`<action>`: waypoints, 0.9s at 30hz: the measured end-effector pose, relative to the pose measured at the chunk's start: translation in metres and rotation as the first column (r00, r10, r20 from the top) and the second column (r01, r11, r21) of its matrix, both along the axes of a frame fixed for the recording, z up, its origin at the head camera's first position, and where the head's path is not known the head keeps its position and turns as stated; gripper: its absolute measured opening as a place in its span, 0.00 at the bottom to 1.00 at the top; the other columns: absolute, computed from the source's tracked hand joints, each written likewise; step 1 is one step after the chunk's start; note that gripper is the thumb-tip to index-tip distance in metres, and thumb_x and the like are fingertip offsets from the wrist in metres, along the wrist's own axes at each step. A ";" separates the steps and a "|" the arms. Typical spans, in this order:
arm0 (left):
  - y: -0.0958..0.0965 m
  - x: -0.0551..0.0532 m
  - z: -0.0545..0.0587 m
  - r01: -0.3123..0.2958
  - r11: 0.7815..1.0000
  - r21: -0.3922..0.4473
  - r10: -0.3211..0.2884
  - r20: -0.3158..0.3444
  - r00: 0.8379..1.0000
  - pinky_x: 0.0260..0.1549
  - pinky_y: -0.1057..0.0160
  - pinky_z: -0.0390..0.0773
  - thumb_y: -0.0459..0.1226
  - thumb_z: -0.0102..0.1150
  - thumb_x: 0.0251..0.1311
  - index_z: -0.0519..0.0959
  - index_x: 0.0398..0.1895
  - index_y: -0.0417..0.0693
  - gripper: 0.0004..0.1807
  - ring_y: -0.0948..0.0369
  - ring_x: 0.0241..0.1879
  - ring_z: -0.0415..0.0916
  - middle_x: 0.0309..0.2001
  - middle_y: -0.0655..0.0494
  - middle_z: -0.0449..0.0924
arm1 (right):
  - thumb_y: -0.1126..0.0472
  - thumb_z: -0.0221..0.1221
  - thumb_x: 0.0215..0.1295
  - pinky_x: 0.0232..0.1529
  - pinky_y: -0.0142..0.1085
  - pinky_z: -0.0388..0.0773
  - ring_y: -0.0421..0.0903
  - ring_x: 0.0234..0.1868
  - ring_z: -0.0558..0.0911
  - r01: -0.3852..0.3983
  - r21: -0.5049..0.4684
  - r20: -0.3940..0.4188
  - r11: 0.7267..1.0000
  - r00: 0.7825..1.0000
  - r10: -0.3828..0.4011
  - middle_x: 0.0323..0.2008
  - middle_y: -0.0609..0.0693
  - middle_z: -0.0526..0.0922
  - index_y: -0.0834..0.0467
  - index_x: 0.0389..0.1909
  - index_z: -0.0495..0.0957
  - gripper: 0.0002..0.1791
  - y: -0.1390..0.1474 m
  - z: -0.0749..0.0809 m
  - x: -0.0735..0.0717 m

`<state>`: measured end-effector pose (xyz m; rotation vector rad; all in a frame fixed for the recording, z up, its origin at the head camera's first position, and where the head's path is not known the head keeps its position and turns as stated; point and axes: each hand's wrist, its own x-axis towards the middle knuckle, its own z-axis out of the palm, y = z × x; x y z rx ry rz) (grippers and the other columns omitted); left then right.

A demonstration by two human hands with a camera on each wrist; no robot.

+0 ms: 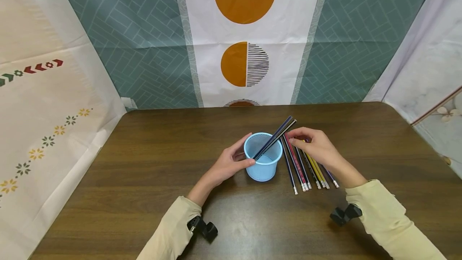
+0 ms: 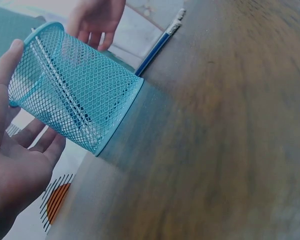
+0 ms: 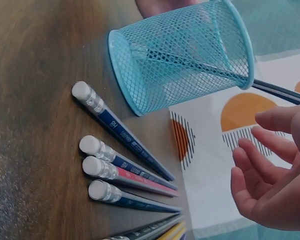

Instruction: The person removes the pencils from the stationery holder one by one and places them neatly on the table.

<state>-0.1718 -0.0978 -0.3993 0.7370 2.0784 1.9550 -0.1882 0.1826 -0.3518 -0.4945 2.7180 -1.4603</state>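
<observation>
A light blue mesh pencil cup (image 1: pixel 262 171) stands upright on the table. My left hand (image 1: pixel 231 159) holds it from the left, thumb at the near rim and fingers around the far side. Dark pencils (image 1: pixel 276 137) lean inside the cup, their upper ends sticking out over its right rim. My right hand (image 1: pixel 315 145) hovers over the far ends of several loose pencils (image 1: pixel 297 165) to the right of the cup. Its fingers (image 3: pixel 260 165) are loosely bent with nothing between them. The loose pencils are dark, red and yellow, with white erasers (image 3: pixel 92 145) toward the near side.
The brown wooden table (image 1: pixel 162 143) reaches back to a patterned cloth (image 1: pixel 245 31) hanging behind it. Pale cloths hang at the left and right. A black wrist camera (image 1: pixel 202 228) sits on the left sleeve, another (image 1: pixel 345 214) on the right.
</observation>
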 end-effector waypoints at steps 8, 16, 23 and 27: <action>0.000 -0.001 0.001 0.003 1.000 0.008 -0.003 0.011 1.000 0.61 0.45 0.64 0.25 0.61 0.60 0.54 0.75 0.40 0.41 0.42 0.64 0.63 0.69 0.39 0.60 | 0.64 0.61 0.66 0.40 0.28 0.75 0.47 0.43 0.78 -0.014 -0.058 -0.035 0.998 0.999 0.012 0.45 0.61 0.83 0.68 0.48 0.80 0.14 -0.009 0.002 0.001; -0.001 0.000 0.001 0.002 1.000 0.001 -0.002 -0.002 1.000 0.60 0.54 0.68 0.30 0.62 0.62 0.56 0.75 0.44 0.39 0.48 0.63 0.67 0.68 0.43 0.63 | 0.62 0.61 0.66 0.43 0.29 0.76 0.44 0.44 0.79 -0.034 -0.135 0.068 0.990 0.997 0.043 0.46 0.59 0.83 0.68 0.51 0.79 0.16 -0.015 0.003 0.002; -0.001 0.000 0.000 0.004 1.000 -0.001 -0.004 -0.014 1.000 0.60 0.55 0.69 0.36 0.65 0.61 0.56 0.75 0.45 0.41 0.49 0.63 0.67 0.68 0.44 0.63 | 0.62 0.62 0.65 0.42 0.34 0.78 0.46 0.41 0.80 -0.029 -0.198 0.088 0.980 0.995 0.047 0.42 0.56 0.83 0.70 0.48 0.79 0.17 -0.020 0.002 0.002; -0.001 0.000 -0.001 0.002 1.000 -0.007 -0.002 -0.012 1.000 0.60 0.55 0.69 0.37 0.65 0.61 0.57 0.75 0.48 0.41 0.49 0.63 0.67 0.68 0.45 0.63 | 0.61 0.62 0.66 0.43 0.38 0.80 0.49 0.40 0.80 -0.012 -0.222 0.115 0.975 0.993 0.038 0.40 0.56 0.83 0.71 0.48 0.79 0.17 -0.024 0.002 0.003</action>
